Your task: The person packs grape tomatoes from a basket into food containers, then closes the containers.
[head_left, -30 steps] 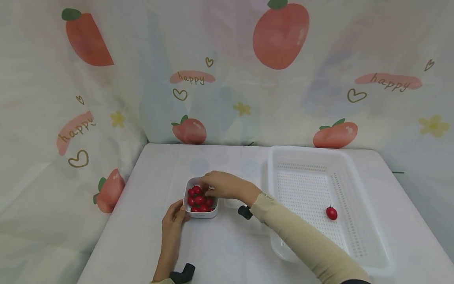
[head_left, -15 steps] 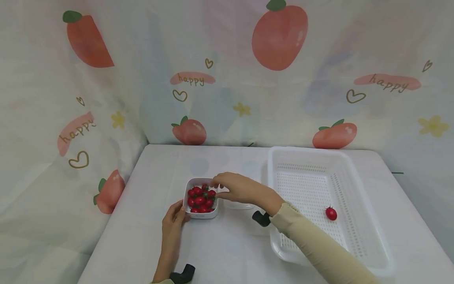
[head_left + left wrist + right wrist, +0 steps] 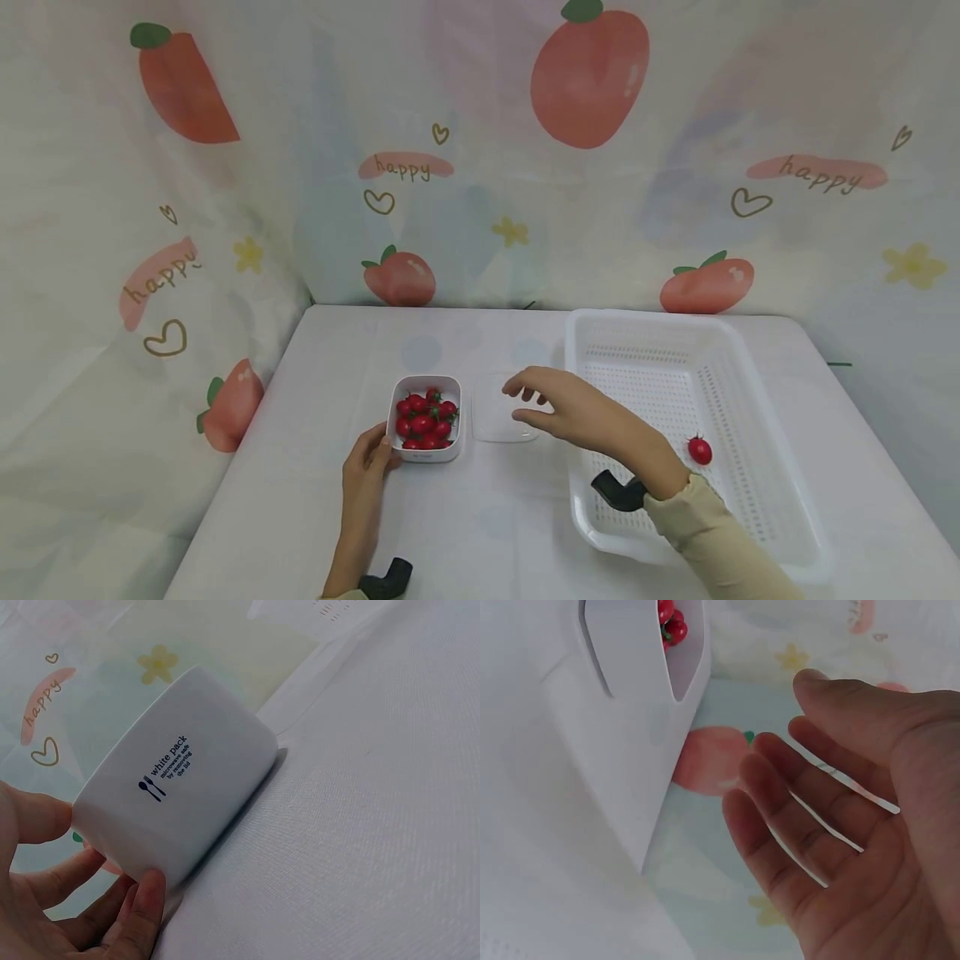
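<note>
A small white container (image 3: 424, 451) full of red cherry tomatoes (image 3: 422, 419) stands on the table. My left hand (image 3: 366, 463) grips its near left corner; in the left wrist view the thumb and fingers (image 3: 144, 898) wrap the container's wall (image 3: 180, 802). My right hand (image 3: 572, 412) hovers open above the table, between a flat white lid (image 3: 493, 410) and the white basket (image 3: 750, 375). Its palm (image 3: 855, 847) is empty, with the fingers spread. One cherry tomato (image 3: 701, 451) lies in the basket.
The perforated basket fills the right half of the white table (image 3: 465, 533). Printed fabric walls close off the back and left. Black wrist mounts (image 3: 617, 491) sit at both wrists. The container's rim and tomatoes (image 3: 673, 624) show at the top of the right wrist view.
My right hand has left the tomato container and moved right, past the lid toward the basket, opening as it went. The left hand and container have stayed put.
</note>
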Demonstrator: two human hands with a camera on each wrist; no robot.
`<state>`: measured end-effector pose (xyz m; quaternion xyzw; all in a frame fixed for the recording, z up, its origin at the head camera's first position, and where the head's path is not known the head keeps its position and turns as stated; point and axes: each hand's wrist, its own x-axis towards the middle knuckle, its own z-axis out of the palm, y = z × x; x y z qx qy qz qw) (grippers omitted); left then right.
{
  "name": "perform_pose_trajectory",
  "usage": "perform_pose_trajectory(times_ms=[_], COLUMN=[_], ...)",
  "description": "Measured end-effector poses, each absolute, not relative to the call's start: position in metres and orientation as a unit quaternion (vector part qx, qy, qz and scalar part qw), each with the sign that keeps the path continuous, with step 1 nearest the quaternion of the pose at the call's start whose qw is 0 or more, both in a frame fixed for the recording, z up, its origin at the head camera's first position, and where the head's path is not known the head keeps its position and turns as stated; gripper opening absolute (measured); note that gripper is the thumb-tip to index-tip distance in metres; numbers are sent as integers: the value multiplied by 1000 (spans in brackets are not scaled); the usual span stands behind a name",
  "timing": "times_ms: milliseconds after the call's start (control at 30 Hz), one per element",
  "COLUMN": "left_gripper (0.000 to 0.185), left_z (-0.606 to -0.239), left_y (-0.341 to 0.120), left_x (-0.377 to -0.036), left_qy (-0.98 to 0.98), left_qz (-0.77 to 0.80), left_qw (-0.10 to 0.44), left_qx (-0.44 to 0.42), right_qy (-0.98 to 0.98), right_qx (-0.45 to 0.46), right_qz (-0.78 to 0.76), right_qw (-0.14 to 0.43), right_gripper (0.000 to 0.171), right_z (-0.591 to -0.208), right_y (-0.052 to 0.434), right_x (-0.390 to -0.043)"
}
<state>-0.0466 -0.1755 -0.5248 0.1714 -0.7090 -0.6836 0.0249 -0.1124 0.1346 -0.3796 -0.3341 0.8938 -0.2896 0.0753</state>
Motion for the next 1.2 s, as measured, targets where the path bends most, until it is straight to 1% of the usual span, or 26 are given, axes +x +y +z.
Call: perform_pose_trajectory(times_ms=[433,667,800,900,1067,1200], left_gripper=[41,42,42,42,42,42], left_z=[-526,-525,-525,-526,-526,-526], left_y=[-177,-176,-176,-176,-176,-177], left_x=[-48,-49,-49,-48,-48,-48], left_qy=[-715,-719,-719,-718,-719,-717], left_qz=[-680,-675,-675,-676,-676,-679], left_qw=[40,43,40,37,38,39], left_qx=[157,160,161,159,157,154], right_qy=[922,932,938,944,954,957], right_qx=[-276,-258,-238,-212,-168,-118], right_qz=[-266,-255,-253,-252,-250,-260], right_qw=[44,7,-4,-2,16,47], right_gripper=[29,27,27,27,31,36], right_z=[-376,-386,-391,-396,-407,-411], right_y=[197,226,243,257,277,289], right_x=[-84,-75,-73,-72,-71,-71])
